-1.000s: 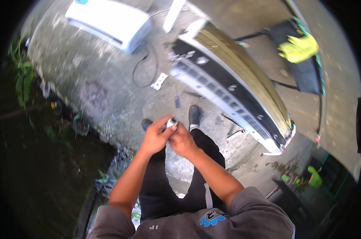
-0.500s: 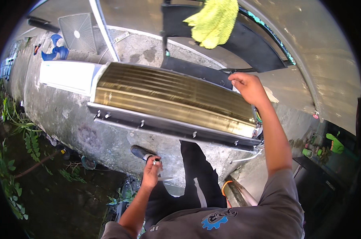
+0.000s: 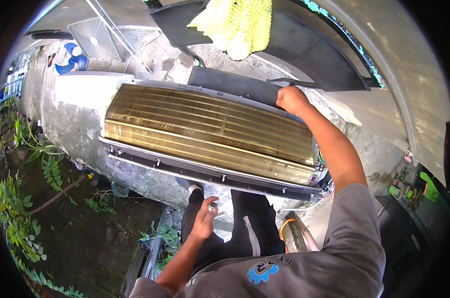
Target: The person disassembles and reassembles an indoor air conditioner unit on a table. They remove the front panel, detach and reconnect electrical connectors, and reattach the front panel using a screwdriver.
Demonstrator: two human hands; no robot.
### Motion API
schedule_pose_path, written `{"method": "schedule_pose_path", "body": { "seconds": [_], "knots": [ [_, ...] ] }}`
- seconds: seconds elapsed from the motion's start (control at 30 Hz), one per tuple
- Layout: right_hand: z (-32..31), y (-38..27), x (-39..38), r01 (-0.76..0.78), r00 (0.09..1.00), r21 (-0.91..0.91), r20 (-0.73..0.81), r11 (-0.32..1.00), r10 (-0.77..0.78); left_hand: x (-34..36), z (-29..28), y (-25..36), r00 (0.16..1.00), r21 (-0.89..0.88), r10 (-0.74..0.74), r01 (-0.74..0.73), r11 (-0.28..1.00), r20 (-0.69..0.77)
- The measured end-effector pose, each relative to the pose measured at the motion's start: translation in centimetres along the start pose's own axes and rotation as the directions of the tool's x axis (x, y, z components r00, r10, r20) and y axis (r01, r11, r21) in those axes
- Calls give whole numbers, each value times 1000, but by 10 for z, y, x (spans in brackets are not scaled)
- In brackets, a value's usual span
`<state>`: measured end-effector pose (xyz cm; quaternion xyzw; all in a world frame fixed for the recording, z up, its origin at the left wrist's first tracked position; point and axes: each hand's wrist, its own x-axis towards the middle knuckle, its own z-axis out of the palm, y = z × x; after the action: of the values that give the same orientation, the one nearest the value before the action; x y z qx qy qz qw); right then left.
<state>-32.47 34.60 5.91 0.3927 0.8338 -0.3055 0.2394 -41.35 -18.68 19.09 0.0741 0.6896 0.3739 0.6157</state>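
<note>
An air conditioner indoor unit [image 3: 205,134] with its cover off lies across the middle, its brassy finned coil facing up. My right hand [image 3: 292,101] is closed in a fist at the unit's far edge, toward its right end; what it holds, if anything, is hidden. Beside that fist is a flat dark panel [image 3: 235,85] behind the unit. Nearer to me and in front of the unit, my left hand [image 3: 203,221] is closed round a small cylinder with a pale round end [image 3: 213,205]. Its lower part is hard to make out.
A yellow cloth [image 3: 235,27] hangs over a black chair-like frame [image 3: 314,44] at the back. A white casing [image 3: 83,92], a blue fan blade [image 3: 72,59] and a fan grille [image 3: 93,39] are at the far left. Plants [image 3: 31,208] grow below the concrete ledge at left.
The view has shifted, and the unit appears slightly left and lower. My right hand has gone from bent, partly loose fingers to a tighter fist. My left hand still grips the small cylinder.
</note>
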Motion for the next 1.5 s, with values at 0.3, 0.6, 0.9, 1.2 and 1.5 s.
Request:
{"method": "schedule_pose_path", "body": {
  "seconds": [0.3,0.6,0.9,1.2,1.5],
  "knots": [
    [-44,-94,-208,297,955,802,-247,519,-164,-46,15,90,920,-373,352,-270,888,173],
    [56,-281,-519,400,917,870,-379,287,-127,-202,-2,92,745,-444,643,-523,727,175],
    [94,-352,-673,529,825,656,-547,539,-144,-333,-41,68,588,-45,785,-794,606,196],
    [76,-369,-726,700,624,282,-689,656,-369,-385,-38,67,550,-67,774,-800,596,315],
    [94,-322,-760,521,844,765,-528,378,-96,-408,1,77,585,102,668,-782,615,461]
  ]
}}
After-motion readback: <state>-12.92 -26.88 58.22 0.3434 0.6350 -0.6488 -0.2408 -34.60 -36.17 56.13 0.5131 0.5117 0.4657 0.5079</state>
